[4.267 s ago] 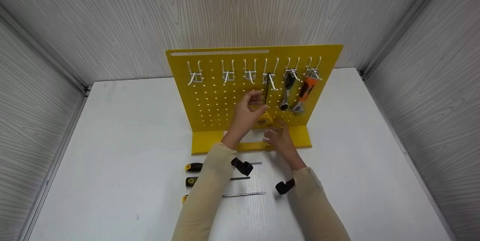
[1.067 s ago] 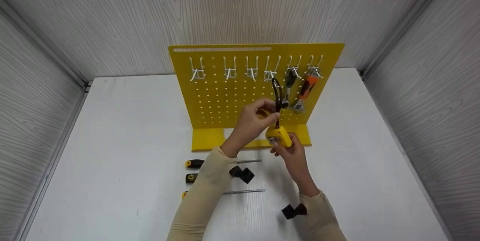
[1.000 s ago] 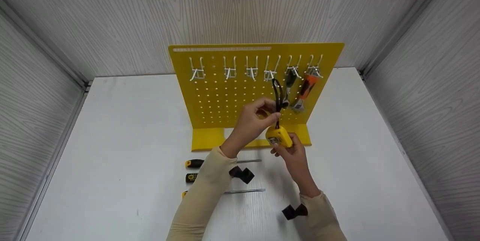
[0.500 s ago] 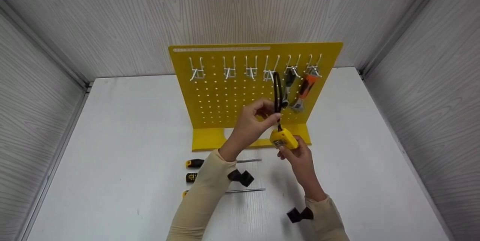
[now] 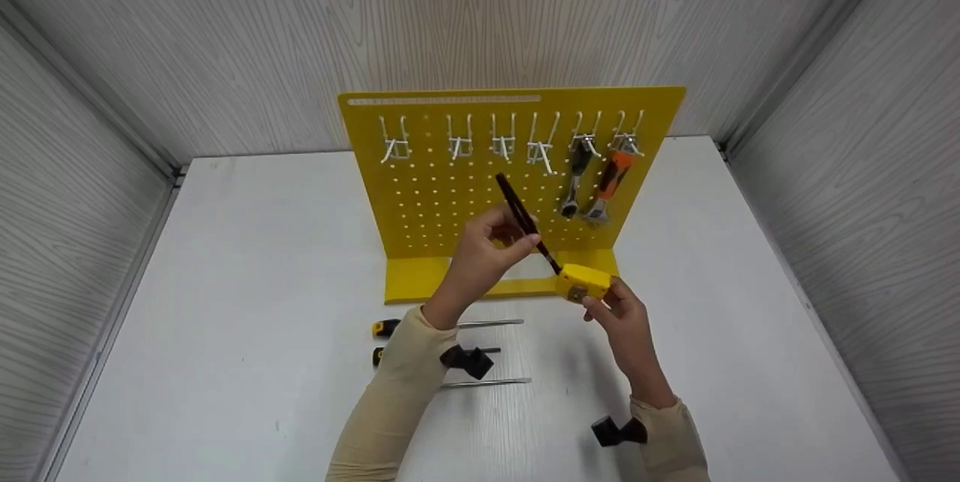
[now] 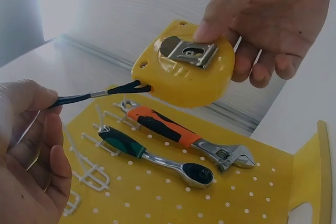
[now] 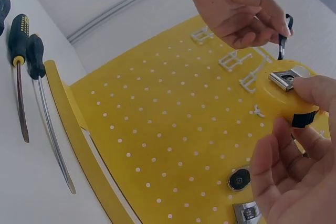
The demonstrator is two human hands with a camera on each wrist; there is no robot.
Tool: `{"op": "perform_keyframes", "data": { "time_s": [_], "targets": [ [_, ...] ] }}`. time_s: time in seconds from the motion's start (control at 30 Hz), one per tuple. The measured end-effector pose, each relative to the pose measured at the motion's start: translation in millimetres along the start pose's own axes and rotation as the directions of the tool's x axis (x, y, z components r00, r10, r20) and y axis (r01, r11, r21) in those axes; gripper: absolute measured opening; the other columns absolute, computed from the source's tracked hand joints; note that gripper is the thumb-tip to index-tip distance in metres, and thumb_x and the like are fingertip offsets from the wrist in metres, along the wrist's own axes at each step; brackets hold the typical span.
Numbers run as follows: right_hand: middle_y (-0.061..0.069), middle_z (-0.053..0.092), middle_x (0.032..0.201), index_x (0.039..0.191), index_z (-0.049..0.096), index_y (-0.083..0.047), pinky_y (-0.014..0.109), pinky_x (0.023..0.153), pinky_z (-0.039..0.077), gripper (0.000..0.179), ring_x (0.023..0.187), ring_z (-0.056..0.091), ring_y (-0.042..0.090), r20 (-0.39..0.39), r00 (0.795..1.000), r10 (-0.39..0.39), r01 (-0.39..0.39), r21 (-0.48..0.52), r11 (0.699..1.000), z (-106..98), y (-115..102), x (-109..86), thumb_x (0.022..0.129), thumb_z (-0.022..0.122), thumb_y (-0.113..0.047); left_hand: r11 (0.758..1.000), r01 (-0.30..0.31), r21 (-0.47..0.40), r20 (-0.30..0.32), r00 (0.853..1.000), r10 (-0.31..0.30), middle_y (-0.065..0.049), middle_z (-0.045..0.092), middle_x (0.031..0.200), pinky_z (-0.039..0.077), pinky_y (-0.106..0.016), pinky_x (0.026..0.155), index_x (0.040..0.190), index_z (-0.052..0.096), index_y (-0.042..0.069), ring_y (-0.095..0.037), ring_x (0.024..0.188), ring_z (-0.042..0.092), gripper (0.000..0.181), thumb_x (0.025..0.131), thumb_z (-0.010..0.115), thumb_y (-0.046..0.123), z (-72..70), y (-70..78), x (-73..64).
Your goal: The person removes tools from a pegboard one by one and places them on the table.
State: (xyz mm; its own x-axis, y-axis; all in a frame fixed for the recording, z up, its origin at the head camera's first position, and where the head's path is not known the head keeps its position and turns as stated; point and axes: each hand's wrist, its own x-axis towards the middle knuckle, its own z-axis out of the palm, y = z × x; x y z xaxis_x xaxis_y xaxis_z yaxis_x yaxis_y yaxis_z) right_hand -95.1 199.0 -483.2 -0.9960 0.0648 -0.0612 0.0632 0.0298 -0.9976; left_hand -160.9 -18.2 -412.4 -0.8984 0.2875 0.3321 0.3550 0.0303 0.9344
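Head view: right hand [image 5: 624, 315] grips the yellow tape measure [image 5: 583, 282] above the worktop [image 5: 750, 332]; left hand [image 5: 480, 253] pinches its strap [image 5: 517, 206], apparently readying it for hanging; the next move likely calls for alignment with a pegboard hook [image 5: 546, 157].

Black strap [image 5: 517, 205] now slants left, no longer upright. Yellow tape measure [image 5: 587, 282] and right hand [image 5: 622, 317] sit farther right. Left hand [image 5: 478, 257] is lower, farther left.
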Motion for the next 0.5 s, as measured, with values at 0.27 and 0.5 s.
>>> {"op": "perform_keyframes", "data": {
  "time_s": [0.27,0.5],
  "targets": [
    [0.002,0.062,0.101,0.119,0.056,-0.001,0.023,0.074,0.051,0.027,0.088,0.058,0.018,-0.031,0.999,0.041,-0.042,-0.021,0.999,-15.9,13.8,3.3,0.094,0.06,-0.013,0.995,0.099,-0.017,-0.005,0.995,-0.099,-0.014,0.066,0.097,0.046,-0.024,0.071,0.105,0.067,0.0,-0.012,0.077,0.056,0.022,0.088,0.07,0.014,-8.0,-26.6,-14.8],
    [0.002,0.064,0.097,0.114,0.057,0.0,0.024,0.074,0.053,0.026,0.083,0.058,0.017,-0.052,0.994,0.098,-0.101,-0.043,0.994,-32.5,24.6,4.8,0.095,0.06,-0.019,0.984,0.175,-0.035,-0.027,0.984,-0.176,-0.01,0.065,0.097,0.049,-0.024,0.074,0.104,0.066,0.003,-0.014,0.082,0.059,0.02,0.087,0.07,0.013,-19.0,-53.2,-29.2]
  ]
}}
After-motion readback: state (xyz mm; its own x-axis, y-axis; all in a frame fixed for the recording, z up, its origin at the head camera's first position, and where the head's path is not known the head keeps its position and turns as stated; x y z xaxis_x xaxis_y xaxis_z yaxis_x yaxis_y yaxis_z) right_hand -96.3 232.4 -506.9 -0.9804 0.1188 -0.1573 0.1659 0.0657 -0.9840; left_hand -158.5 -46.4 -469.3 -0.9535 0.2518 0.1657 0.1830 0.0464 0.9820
